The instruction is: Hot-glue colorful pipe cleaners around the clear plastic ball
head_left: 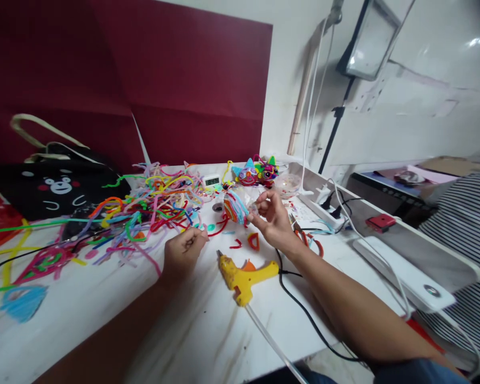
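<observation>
My right hand (272, 217) is raised above the white table (104, 314) and grips a round ball (237, 207) wrapped in coloured pipe cleaners. My left hand (183, 250) rests on the table with its fingers curled in, pinching something small I cannot make out. A yellow glue gun (244, 277) lies between my forearms, its black cord (304, 312) running under my right arm. Small red pipe cleaner pieces (254, 241) lie just below the ball.
A tangled heap of coloured pipe cleaners (144, 213) covers the left middle. A black bear-face bag (56, 184) sits far left. Two finished colourful figures (258, 172) and a small digital timer (213, 181) stand at the back. A power strip (324, 200) and a person in stripes (468, 234) are right.
</observation>
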The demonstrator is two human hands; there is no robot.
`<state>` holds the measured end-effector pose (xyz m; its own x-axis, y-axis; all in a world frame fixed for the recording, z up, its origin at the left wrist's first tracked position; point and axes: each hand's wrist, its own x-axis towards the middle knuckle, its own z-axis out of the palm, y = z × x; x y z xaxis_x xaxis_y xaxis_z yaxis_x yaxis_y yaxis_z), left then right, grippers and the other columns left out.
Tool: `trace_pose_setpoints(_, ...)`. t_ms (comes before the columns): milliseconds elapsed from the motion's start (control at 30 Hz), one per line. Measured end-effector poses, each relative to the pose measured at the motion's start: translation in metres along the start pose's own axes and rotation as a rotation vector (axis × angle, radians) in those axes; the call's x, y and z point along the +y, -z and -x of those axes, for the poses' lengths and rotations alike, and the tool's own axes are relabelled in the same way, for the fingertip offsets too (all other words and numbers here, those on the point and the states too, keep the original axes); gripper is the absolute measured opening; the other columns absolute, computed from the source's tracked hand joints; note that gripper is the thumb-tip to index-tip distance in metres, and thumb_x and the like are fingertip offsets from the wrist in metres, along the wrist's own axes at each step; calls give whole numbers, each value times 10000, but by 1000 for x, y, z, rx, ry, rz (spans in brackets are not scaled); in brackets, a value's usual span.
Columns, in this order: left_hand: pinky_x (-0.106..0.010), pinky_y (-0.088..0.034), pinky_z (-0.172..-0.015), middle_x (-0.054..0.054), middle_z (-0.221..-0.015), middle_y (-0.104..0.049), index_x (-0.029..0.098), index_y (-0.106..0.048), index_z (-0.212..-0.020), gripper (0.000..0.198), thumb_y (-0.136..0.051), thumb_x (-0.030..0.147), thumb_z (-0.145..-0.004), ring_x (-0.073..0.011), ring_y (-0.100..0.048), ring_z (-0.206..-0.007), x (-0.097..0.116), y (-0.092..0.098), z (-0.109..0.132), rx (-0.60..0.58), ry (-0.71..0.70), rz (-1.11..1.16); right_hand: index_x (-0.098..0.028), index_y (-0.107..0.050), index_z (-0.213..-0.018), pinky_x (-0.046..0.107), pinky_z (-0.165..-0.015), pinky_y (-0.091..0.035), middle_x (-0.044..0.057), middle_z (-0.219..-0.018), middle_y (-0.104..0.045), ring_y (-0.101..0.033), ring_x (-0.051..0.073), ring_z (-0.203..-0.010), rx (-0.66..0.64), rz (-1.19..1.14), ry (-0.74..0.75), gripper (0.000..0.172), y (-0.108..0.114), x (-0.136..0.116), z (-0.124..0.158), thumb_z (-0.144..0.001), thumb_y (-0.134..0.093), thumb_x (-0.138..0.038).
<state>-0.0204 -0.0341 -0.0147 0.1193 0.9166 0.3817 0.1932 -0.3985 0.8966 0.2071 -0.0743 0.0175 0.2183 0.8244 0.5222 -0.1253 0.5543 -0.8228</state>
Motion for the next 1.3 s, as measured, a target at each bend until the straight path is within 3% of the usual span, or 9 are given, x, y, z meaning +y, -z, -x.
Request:
trace_pose_setpoints(133,-243,-284,-481,63,-449,-483,181,-662,-593,167,-714,272,-723,-93,-400,-463,2,2,-1,3,37,65,-246,-520,-909,231,-660,-384,-91,-774,-525,-468,95,-686,-38,15,19,460,-5,-1,7,-640,-822,-27)
trace_pose_setpoints(233,-225,-376,-515,51,-513,-553,182,-678,-679,135,-721,298,-732,-105,-475,-508,3,1,-4,-4,107,192,-251,-496,-906,219,-631,-395,-98,-757,-537,-487,90,-662,-85,-42,-22,468,-9,-5,9,-649,-839,-64)
trace_pose_setpoints(367,-267,-533,-668,-26,-875,-728,191,-686,-940,295,-726,403,-738,-176,-668,-790,7,-3,-9,-35,231,432,-263,-450,-911,226,-608,-464,-96,-731,-622,-578,101,-630,-174,-166,-143,498,-14,-8,12,-662,-878,-206)
trace_pose_setpoints(467,-321,-573,-782,-67,-1023,-752,189,-680,-973,317,-656,458,-806,-222,-700,-954,12,-7,-9,-87,336,599,-265,-448,-927,229,-576,-492,-84,-728,-672,-617,109,-599,-227,-246,-250,522,-19,-6,17,-651,-891,-252)
trace_pose_setpoints(633,-376,-575,-875,-86,-942,-792,142,-727,-976,368,-530,450,-931,-261,-730,-962,22,-7,-5,-194,484,765,-256,-469,-916,230,-587,-513,-67,-729,-714,-641,109,-595,-262,-333,-368,527,-28,-2,25,-616,-902,-242)
trace_pose_setpoints(867,-309,-580,-807,-73,-862,-800,117,-744,-903,311,-561,365,-948,-207,-737,-819,34,-6,-1,-244,527,853,-259,-497,-888,227,-596,-517,-72,-707,-717,-654,117,-612,-256,-377,-413,512,-30,-3,26,-595,-916,-227)
trace_pose_setpoints(1067,-301,-569,-812,-59,-863,-798,122,-734,-907,249,-595,329,-924,-206,-738,-824,38,-6,-2,-208,516,831,-257,-488,-877,226,-601,-504,-70,-703,-712,-644,116,-613,-263,-368,-412,525,-30,-4,26,-585,-925,-243)
trace_pose_setpoints(1200,-287,-566,-724,-36,-758,-769,135,-720,-862,294,-521,338,-938,-179,-712,-710,32,-7,-3,-153,511,785,-247,-491,-868,196,-574,-475,-98,-673,-656,-600,84,-562,-271,-327,-389,542,-33,-1,29,-568,-940,-205)
trace_pose_setpoints(1300,-270,-544,-692,-17,-739,-743,152,-708,-862,256,-577,369,-901,-170,-685,-676,25,-10,0,-108,455,735,-243,-499,-865,191,-556,-451,-103,-680,-630,-583,83,-566,-285,-288,-375,548,-36,2,32,-553,-940,-146)
